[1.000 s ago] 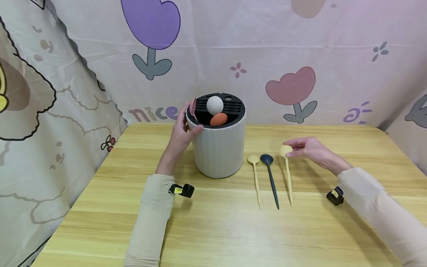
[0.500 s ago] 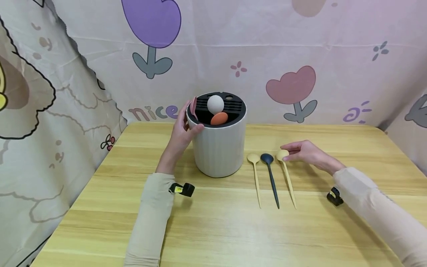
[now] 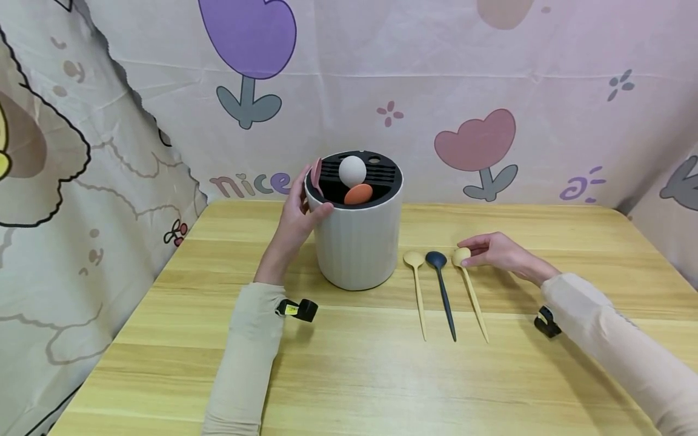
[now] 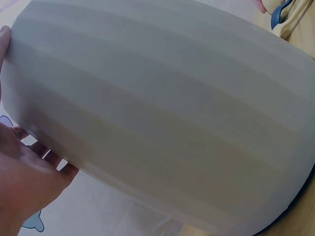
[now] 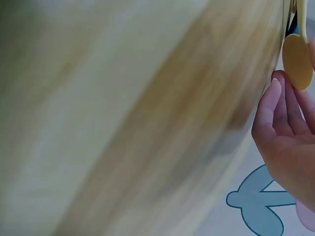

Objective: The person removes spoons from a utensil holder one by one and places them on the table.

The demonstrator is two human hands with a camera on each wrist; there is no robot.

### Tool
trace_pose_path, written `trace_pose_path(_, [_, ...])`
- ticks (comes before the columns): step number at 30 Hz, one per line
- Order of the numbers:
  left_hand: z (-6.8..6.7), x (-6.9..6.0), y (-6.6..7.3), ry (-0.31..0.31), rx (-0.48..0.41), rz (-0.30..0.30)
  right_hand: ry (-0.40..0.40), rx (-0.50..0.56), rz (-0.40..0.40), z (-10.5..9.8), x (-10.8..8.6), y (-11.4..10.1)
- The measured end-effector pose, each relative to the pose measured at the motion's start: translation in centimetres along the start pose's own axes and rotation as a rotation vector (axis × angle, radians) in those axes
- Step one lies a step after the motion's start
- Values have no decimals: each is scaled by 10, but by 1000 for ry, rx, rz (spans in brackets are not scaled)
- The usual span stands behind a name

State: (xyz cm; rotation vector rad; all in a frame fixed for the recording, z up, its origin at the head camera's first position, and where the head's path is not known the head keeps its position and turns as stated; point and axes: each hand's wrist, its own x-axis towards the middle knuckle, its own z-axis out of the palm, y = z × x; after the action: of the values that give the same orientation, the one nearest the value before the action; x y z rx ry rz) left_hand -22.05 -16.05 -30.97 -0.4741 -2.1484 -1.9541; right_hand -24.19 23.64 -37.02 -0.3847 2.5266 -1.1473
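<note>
Right hand (image 3: pixel 498 249) has the rightmost yellow spoon (image 3: pixel 473 297) pinched by its bowl, on the table (image 3: pixel 360 375). Looks light, stiff, maybe slick; I'd grab the neck instead. Left hand (image 3: pixel 297 221) grips the white holder (image 3: pixel 357 248) on the left. Dark spoon (image 3: pixel 444 295) just left could get bumped, and another yellow one (image 3: pixel 419 297) lies beyond.

A pale printed cloth (image 3: pixel 349 48) spans twelve o'clock, with a purple tulip (image 3: pixel 248 39) at eleven, a pink tulip (image 3: pixel 477 142) at two; patterned drapery (image 3: pixel 120 206) hangs at nine, a shining wood-grain table (image 3: pixel 354 375) fills six
</note>
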Motion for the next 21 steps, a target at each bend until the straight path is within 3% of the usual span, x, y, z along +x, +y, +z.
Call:
trace_pose_path(8, [-1, 0, 1, -5, 7, -1, 3, -5, -5, 1, 2, 0])
trace_pose_path(21, [0, 1, 0, -1, 4, 7, -47, 97, -35, -3, 0, 5])
